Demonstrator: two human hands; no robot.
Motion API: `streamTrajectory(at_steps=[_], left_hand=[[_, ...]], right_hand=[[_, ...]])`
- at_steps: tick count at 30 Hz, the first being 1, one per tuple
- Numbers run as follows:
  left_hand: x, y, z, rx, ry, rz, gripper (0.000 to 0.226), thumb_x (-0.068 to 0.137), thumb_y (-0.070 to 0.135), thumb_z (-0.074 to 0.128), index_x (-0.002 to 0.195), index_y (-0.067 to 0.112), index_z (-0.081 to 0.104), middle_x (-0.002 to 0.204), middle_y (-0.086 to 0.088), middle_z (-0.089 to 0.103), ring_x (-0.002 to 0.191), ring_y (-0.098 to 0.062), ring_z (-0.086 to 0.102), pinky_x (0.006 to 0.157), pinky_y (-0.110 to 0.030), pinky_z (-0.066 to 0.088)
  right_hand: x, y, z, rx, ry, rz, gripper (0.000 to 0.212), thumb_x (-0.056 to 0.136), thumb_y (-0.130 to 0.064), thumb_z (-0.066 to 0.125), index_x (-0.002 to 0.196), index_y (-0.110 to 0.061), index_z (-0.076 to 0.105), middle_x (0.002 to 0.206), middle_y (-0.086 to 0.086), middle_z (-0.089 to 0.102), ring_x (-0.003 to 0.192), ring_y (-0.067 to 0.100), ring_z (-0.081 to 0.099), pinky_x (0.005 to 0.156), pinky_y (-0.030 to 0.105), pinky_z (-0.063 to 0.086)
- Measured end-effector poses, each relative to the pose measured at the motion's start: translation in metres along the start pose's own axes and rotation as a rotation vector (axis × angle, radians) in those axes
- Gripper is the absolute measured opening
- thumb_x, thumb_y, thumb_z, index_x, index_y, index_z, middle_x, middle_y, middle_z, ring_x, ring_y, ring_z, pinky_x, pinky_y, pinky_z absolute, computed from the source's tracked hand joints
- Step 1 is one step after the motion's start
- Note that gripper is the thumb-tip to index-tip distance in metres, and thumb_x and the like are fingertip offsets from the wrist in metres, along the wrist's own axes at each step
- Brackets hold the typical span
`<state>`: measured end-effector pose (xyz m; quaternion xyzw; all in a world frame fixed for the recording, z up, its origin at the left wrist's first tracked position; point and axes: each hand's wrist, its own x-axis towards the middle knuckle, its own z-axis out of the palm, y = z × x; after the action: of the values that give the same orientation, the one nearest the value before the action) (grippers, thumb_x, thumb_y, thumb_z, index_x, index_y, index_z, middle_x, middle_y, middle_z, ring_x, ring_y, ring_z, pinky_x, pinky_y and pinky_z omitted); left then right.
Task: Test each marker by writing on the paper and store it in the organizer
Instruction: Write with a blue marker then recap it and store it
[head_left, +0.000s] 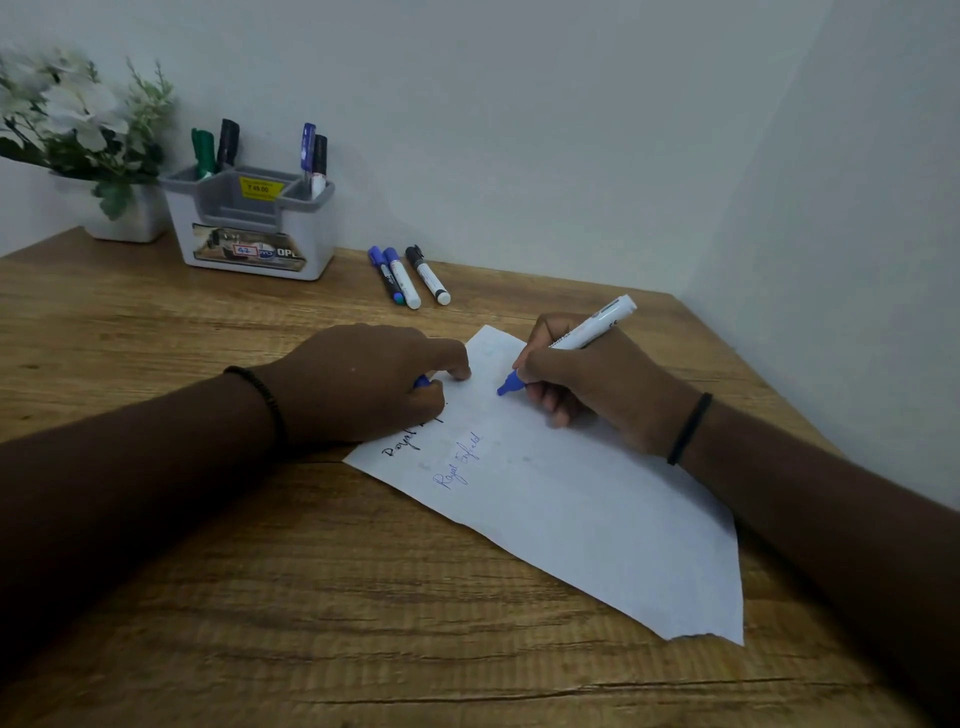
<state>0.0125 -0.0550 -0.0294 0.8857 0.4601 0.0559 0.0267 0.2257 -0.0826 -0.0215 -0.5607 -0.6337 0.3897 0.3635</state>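
A white sheet of paper (571, 509) lies on the wooden table, with black and blue handwriting near its left edge. My right hand (597, 384) grips an uncapped blue marker (582, 338), its tip just at the paper's upper part. My left hand (374, 379) presses on the paper's left edge and holds the blue cap (422, 382) in its curled fingers. Three capped markers (408, 275) lie side by side behind the paper. The white and grey organizer (249, 234) stands at the back left with several markers upright in it.
A white pot with artificial white flowers (67, 135) stands left of the organizer. Walls close off the back and right sides of the table (311, 597).
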Motion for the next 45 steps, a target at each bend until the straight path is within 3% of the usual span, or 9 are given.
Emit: streamTrajectory(at_steps=[16, 22, 28, 31, 41, 45], left_hand=[[0.0, -0.002, 0.002, -0.006, 0.016, 0.01, 0.031, 0.094, 0.039, 0.043, 0.125, 0.045, 0.045, 0.101, 0.01, 0.058, 0.08, -0.007, 0.054, 0.067, -0.024, 0.046], [0.001, -0.004, 0.003, -0.004, 0.022, 0.017, 0.031, 0.093, 0.04, 0.042, 0.124, 0.046, 0.045, 0.102, 0.01, 0.059, 0.08, -0.007, 0.054, 0.072, -0.028, 0.049], [0.002, -0.002, 0.001, 0.004, -0.01, 0.022, 0.033, 0.095, 0.038, 0.042, 0.127, 0.042, 0.044, 0.104, 0.007, 0.06, 0.083, -0.01, 0.056, 0.07, -0.026, 0.049], [0.002, -0.002, 0.001, 0.008, -0.012, 0.02, 0.032, 0.095, 0.039, 0.042, 0.127, 0.041, 0.044, 0.105, 0.007, 0.06, 0.083, -0.009, 0.056, 0.067, -0.023, 0.046], [0.0, -0.005, 0.002, -0.001, 0.007, 0.033, 0.03, 0.094, 0.038, 0.042, 0.123, 0.043, 0.046, 0.104, 0.006, 0.061, 0.083, -0.01, 0.056, 0.075, -0.032, 0.052], [0.0, -0.004, 0.0, -0.003, 0.001, 0.033, 0.031, 0.094, 0.037, 0.042, 0.124, 0.042, 0.045, 0.103, 0.007, 0.06, 0.082, -0.009, 0.055, 0.073, -0.028, 0.049]], right_hand=[[0.001, -0.003, 0.0, 0.014, 0.061, 0.033, 0.021, 0.085, -0.007, 0.064, 0.068, -0.01, 0.051, 0.061, 0.008, 0.061, 0.049, 0.02, 0.054, 0.046, 0.026, 0.048], [-0.003, -0.004, -0.005, -0.05, 0.103, 0.084, 0.023, 0.08, -0.006, 0.06, 0.062, -0.013, 0.047, 0.06, 0.009, 0.053, 0.045, 0.017, 0.043, 0.042, 0.021, 0.037], [0.002, -0.003, 0.0, 0.038, 0.075, 0.07, 0.02, 0.086, -0.008, 0.064, 0.068, -0.011, 0.055, 0.064, 0.011, 0.064, 0.051, 0.019, 0.055, 0.047, 0.025, 0.049], [0.003, -0.004, 0.0, 0.028, 0.072, 0.062, 0.022, 0.086, -0.007, 0.064, 0.067, -0.011, 0.053, 0.063, 0.011, 0.063, 0.05, 0.019, 0.054, 0.046, 0.025, 0.048], [0.006, -0.003, -0.004, 0.053, 0.085, 0.093, 0.01, 0.087, -0.007, 0.062, 0.078, -0.007, 0.059, 0.064, 0.01, 0.063, 0.048, 0.017, 0.054, 0.047, 0.026, 0.051], [0.008, -0.004, 0.0, 0.023, 0.054, 0.073, 0.014, 0.09, -0.01, 0.064, 0.077, -0.01, 0.058, 0.07, 0.01, 0.068, 0.049, 0.013, 0.055, 0.046, 0.024, 0.05]])
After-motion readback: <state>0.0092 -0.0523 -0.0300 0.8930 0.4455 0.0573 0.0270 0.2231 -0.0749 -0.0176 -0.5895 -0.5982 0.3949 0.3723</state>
